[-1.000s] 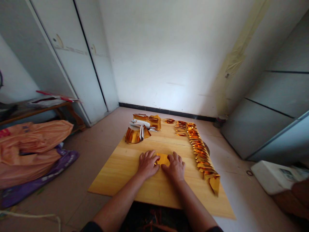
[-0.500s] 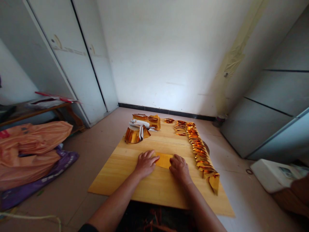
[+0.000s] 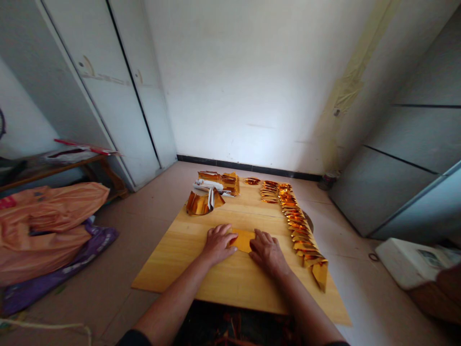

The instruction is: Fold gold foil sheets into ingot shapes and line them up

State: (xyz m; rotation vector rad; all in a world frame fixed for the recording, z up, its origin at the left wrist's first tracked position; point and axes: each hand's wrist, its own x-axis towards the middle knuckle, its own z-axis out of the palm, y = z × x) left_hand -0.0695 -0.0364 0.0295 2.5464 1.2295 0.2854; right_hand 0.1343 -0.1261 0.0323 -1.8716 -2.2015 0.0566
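Note:
A small sheet of gold foil paper (image 3: 242, 241) lies on the wooden board (image 3: 173, 259) between my two hands. At its left end, my left hand (image 3: 218, 244) grips the edge, the thumb and fingers bent over a fold there. My right hand (image 3: 267, 252) has its curled fingers on the right end, covering that edge. Further right on the board runs a long overlapping row of folded gold foil pieces (image 3: 298, 226). A curved stack of gold foil sheets (image 3: 199, 203) sits beyond my left hand.
More foil sheets with white backs (image 3: 226, 182) lie at the board's far left corner. Small folded foil pieces (image 3: 269, 191) rest near the far edge. Orange and purple bags (image 3: 50, 226) are on the floor at left, and a white box (image 3: 406, 262) is at right.
My right hand has shifted slightly left along the foil paper, covering more of it. My left thumb has dropped toward the paper's near edge.

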